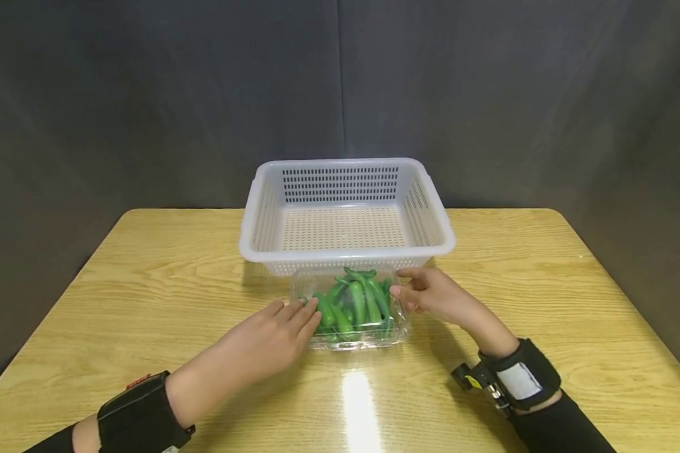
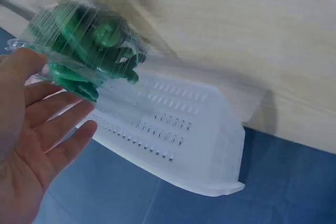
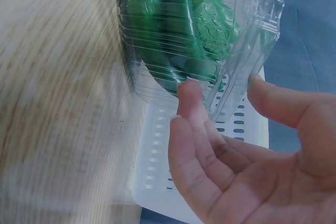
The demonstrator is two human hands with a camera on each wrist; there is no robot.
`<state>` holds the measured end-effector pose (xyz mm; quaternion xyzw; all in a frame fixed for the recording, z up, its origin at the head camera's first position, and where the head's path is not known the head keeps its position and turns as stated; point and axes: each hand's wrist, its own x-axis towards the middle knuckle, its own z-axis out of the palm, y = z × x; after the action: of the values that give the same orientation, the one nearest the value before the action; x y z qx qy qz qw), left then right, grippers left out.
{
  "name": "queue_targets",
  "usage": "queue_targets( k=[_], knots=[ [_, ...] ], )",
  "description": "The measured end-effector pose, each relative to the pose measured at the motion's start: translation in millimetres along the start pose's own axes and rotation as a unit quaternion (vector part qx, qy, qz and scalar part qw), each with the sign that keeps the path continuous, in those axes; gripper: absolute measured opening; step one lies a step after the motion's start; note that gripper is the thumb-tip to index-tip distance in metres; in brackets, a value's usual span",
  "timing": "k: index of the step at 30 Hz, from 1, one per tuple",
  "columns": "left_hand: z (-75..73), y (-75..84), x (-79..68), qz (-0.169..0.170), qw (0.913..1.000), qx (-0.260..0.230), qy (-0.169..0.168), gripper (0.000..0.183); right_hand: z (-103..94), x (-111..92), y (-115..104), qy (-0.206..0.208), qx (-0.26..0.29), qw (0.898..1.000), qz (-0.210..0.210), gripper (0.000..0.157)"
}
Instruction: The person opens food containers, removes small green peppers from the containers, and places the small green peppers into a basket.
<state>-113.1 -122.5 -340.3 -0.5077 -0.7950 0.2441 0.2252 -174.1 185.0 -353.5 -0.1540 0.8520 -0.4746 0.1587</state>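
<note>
A clear plastic clamshell box [image 1: 399, 333] stands at the middle of the table, in front of the basket. Several green peppers [image 1: 357, 302] show through its lid. My left hand [image 1: 283, 330] lies over the box's left side with fairly straight fingers; in the left wrist view its thumb [image 2: 32, 61] is at the rim. At the right end is my right hand [image 1: 439, 296], its fingers loosely bent. In the right wrist view the thumb [image 3: 273, 95] and index fingertip [image 3: 190, 90] are at the box's edge, spread apart. Whether they press on it is hard to see.
A white perforated plastic basket [image 1: 345, 255] stands just behind the box, with nothing seen inside. The wooden table [image 1: 147, 277] ends at a dark curtain [image 1: 175, 107] behind and at both sides. Light glares off the table's front.
</note>
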Motion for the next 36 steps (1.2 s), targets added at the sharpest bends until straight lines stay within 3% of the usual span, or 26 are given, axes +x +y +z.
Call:
queue_targets(
  k=[4,12,19,36],
  knots=[
    [-1.5,1.8,3.9,-0.023,0.9993,-0.027,0.014,0.031,0.2,0,0,-0.001,0.0,1.0,-0.002,0.052],
    [-9.4,7.0,9.7,-0.043,0.9975,-0.052,-0.02,0.031,0.2,-1,-2,-0.003,0.001,1.0,-0.003,0.052],
    [-10.3,10.5,11.0,-0.047,0.9977,-0.037,-0.033,0.032,-0.4,-1,-1,-0.001,-0.006,1.0,-0.004,0.051],
    [-7.7,15.8,10.4,-0.044,0.9988,-0.005,-0.02,0.031,-0.5,0,0,0.0,-0.008,1.0,0.0,0.05]
  ],
)
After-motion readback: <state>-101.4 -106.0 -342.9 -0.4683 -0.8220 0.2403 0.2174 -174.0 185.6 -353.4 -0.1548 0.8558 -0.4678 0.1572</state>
